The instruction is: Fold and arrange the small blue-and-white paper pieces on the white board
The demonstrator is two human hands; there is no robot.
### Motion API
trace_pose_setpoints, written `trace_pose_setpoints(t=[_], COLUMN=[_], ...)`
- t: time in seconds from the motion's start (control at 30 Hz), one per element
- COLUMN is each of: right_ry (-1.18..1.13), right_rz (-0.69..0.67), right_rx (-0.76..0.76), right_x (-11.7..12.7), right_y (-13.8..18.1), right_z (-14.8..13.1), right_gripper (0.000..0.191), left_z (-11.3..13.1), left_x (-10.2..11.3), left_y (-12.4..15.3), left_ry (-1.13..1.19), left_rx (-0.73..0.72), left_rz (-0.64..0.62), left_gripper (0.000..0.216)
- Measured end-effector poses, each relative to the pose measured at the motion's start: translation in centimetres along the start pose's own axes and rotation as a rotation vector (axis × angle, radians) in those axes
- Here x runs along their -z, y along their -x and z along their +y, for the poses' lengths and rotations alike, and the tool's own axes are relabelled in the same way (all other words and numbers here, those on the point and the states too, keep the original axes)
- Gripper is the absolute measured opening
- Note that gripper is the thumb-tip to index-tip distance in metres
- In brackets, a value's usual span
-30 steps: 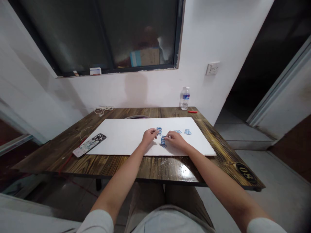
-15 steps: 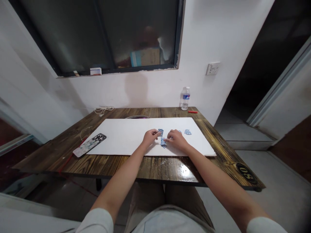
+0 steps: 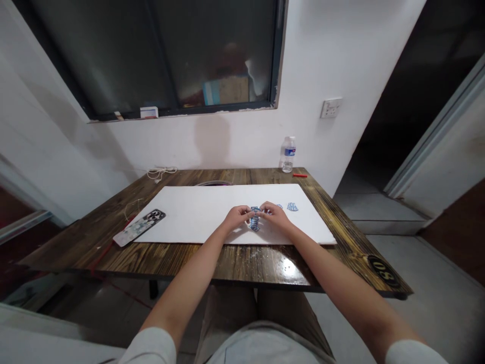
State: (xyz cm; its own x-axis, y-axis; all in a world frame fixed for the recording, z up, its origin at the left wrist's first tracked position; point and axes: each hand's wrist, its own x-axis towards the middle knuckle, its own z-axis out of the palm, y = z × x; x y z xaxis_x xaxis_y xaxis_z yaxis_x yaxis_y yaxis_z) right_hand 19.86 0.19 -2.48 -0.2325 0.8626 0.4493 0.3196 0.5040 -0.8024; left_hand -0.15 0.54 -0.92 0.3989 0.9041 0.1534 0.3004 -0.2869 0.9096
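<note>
A white board lies on the wooden table. Both my hands meet over its middle. My left hand pinches a small blue patterned card at its top edge. My right hand has its fingers closed on a second blue card that leans against the first, the two set up on the board. Two more blue cards lie flat on the board just right of my right hand, one partly hidden behind it.
A phone lies at the board's left edge, beside a red cord. A white cable rests at the table's back left. A water bottle and a red pen stand at the back right. A doorway opens to the right.
My left hand has carried its blue card right and down until it meets the card in my right hand. My right hand has shifted only slightly.
</note>
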Motion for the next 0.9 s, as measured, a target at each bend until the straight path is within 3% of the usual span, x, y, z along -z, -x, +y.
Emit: trace_pose_setpoints(t=[0.53, 0.67, 0.9], right_ry=[-0.278, -0.286, -0.213], right_rz=[-0.079, -0.031, 0.028], right_rx=[-0.043, -0.063, -0.092], right_x=[0.2, 0.2, 0.1], right_y=[-0.3, -0.4, -0.4], right_z=[0.5, 0.6, 0.7], right_gripper=[0.036, 0.039, 0.042], left_z=[0.4, 0.7, 1.2], left_x=[0.1, 0.0, 0.3], left_y=[-0.1, -0.1, -0.1], left_ry=[0.112, 0.102, 0.081], left_rx=[-0.069, -0.086, -0.081], left_rz=[-0.042, 0.024, 0.274], left_gripper=[0.044, 0.045, 0.041])
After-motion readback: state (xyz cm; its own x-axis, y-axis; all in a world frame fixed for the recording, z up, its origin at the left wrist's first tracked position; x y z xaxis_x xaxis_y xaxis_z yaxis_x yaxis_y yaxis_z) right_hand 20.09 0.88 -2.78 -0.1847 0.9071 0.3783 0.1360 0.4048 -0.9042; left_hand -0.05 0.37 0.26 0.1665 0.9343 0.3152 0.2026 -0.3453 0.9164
